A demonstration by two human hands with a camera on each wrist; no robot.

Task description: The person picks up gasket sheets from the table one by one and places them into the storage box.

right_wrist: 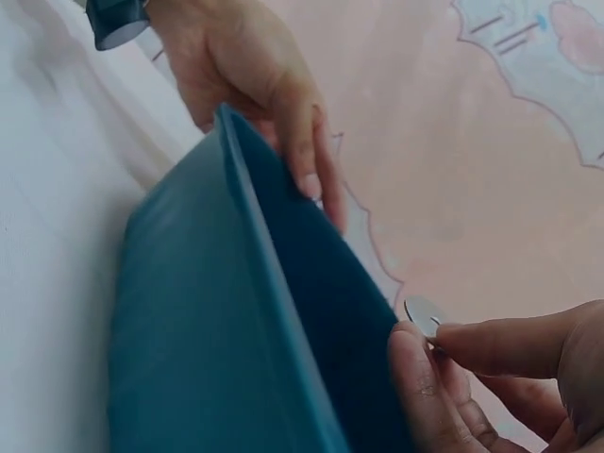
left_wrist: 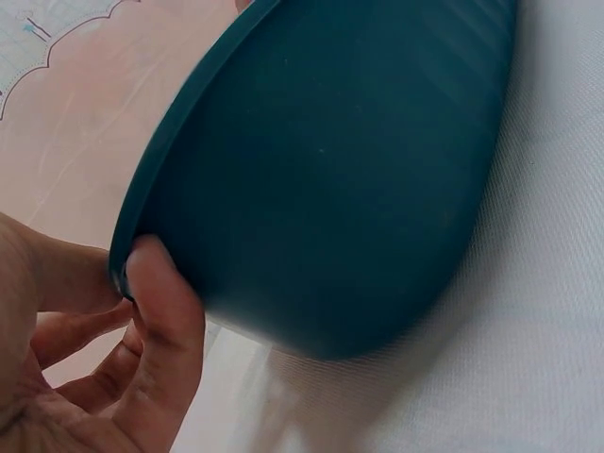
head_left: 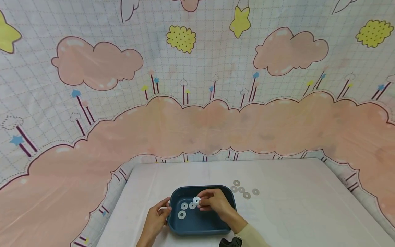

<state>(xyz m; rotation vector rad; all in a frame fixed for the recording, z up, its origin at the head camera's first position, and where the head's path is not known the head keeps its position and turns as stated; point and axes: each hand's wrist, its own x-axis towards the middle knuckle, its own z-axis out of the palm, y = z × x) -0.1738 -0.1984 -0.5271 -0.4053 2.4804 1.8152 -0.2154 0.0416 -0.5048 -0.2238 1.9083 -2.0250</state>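
A dark blue rectangular tray (head_left: 203, 224) sits near the front of the white table. At its left end, my left hand (head_left: 156, 219) grips the rim; the left wrist view shows the thumb and fingers on either side of the tray wall (left_wrist: 321, 179). Over the tray's inside, my right hand (head_left: 218, 206) pinches a flat metal washer (head_left: 194, 201) between thumb and fingertips. The right wrist view shows this washer (right_wrist: 419, 311) nearly edge-on, above the rim. Several washers (head_left: 179, 216) lie on the tray floor, toward its left side.
Several more washers (head_left: 236, 180) lie on the table (head_left: 296, 206) just beyond the tray's back right corner. Behind the table hangs a patterned cloth (head_left: 197, 130) with clouds and stars. A dark watch (head_left: 229, 242) is on the right wrist.
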